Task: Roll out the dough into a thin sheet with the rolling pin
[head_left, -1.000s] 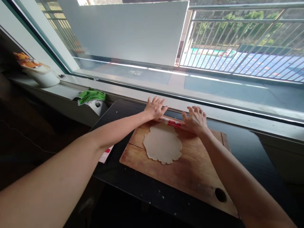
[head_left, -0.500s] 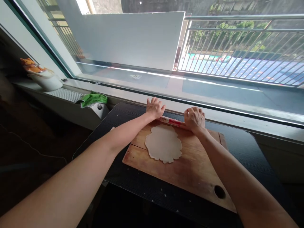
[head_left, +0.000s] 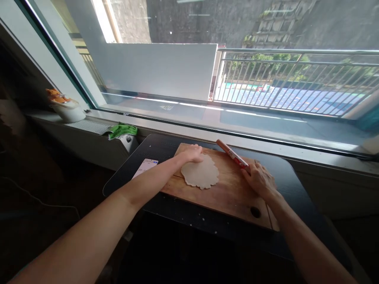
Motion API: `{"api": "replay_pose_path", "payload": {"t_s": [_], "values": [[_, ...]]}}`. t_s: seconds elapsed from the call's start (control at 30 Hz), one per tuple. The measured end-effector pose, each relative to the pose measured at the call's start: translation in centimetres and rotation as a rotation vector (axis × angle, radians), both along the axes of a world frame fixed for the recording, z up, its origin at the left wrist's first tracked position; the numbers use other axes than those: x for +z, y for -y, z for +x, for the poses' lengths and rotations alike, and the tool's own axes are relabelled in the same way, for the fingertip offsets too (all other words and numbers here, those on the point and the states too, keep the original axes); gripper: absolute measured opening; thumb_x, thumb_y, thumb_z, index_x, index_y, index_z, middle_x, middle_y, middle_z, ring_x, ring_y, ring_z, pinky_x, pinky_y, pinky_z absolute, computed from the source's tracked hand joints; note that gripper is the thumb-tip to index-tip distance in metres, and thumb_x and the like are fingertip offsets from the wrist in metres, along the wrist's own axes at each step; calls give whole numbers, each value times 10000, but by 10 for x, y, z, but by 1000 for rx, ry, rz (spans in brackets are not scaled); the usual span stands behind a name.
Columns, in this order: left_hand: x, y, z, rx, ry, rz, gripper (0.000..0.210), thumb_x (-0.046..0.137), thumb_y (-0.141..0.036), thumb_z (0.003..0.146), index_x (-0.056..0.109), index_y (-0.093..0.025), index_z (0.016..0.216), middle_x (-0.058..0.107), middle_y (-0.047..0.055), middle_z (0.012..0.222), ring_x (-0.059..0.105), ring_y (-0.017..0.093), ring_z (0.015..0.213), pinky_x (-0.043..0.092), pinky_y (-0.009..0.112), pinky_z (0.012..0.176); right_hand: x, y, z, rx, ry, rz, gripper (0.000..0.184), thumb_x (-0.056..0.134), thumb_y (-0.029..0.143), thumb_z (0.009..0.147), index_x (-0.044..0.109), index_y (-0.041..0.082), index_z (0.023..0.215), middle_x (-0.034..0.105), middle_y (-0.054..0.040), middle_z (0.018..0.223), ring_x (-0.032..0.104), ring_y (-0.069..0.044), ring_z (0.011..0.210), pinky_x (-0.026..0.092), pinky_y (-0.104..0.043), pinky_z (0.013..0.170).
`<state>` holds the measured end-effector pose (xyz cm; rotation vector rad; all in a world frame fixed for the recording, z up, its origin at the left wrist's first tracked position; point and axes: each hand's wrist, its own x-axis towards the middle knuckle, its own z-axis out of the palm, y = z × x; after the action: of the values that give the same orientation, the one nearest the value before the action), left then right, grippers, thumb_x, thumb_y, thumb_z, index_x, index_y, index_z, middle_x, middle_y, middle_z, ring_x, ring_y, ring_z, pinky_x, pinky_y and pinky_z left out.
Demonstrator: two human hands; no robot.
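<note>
My left hand (head_left: 194, 153) was at the far edge of the flat, ragged-edged dough (head_left: 200, 173), though I couldn't see whether my fingertips pinched it. In my right hand (head_left: 262, 179) I gripped one end of the rolling pin (head_left: 232, 154), its other end slanting away toward the window. The dough lay on my wooden board (head_left: 225, 197), on the black table (head_left: 284, 173). My left forearm partly hid a phone (head_left: 146, 165); farther left, a green cloth (head_left: 122, 130) lay near a white container (head_left: 70, 113).

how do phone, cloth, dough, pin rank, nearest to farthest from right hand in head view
1. Pin: in the right hand
2. Dough: left, on the board
3. Phone: further left, on the table
4. Cloth: far left, past the table
</note>
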<state>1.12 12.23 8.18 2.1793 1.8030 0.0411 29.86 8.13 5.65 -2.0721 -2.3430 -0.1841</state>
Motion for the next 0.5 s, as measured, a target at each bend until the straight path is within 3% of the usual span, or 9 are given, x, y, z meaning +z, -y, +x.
{"api": "replay_pose_path", "payload": {"t_s": [0.07,0.2,0.37,0.5], "values": [[7,-8,4,19,3,-97,254,709,-199,678,721,-132,922,740,145,1000,706,325,955,568,366,809,4,12,3,-40,-19,-17,410,415,417,1037,663,141,1212,643,-179,1284,613,-290,1161,500,-370,865],[17,-13,12,24,70,-195,95,713,-168,610,637,-158,666,666,63,685,683,268,714,508,292,581,6,23,-2,-48,-72,7,384,443,378,1027,667,138,1227,627,-183,1331,597,-292,1196,491,-384,932],[21,-7,14,-40,329,-246,74,666,-226,702,653,-183,762,689,15,749,650,158,645,466,214,533,5,23,-4,-56,-117,48,390,442,369,1026,657,133,1251,604,-181,1381,603,-273,1182,483,-360,950],[13,2,9,177,658,-257,108,683,-200,685,653,-174,786,636,-12,680,574,114,544,412,194,469,2,24,-3,-45,-97,68,394,430,374,1030,660,119,1223,591,-191,1396,583,-277,1203,473,-360,963]]}}
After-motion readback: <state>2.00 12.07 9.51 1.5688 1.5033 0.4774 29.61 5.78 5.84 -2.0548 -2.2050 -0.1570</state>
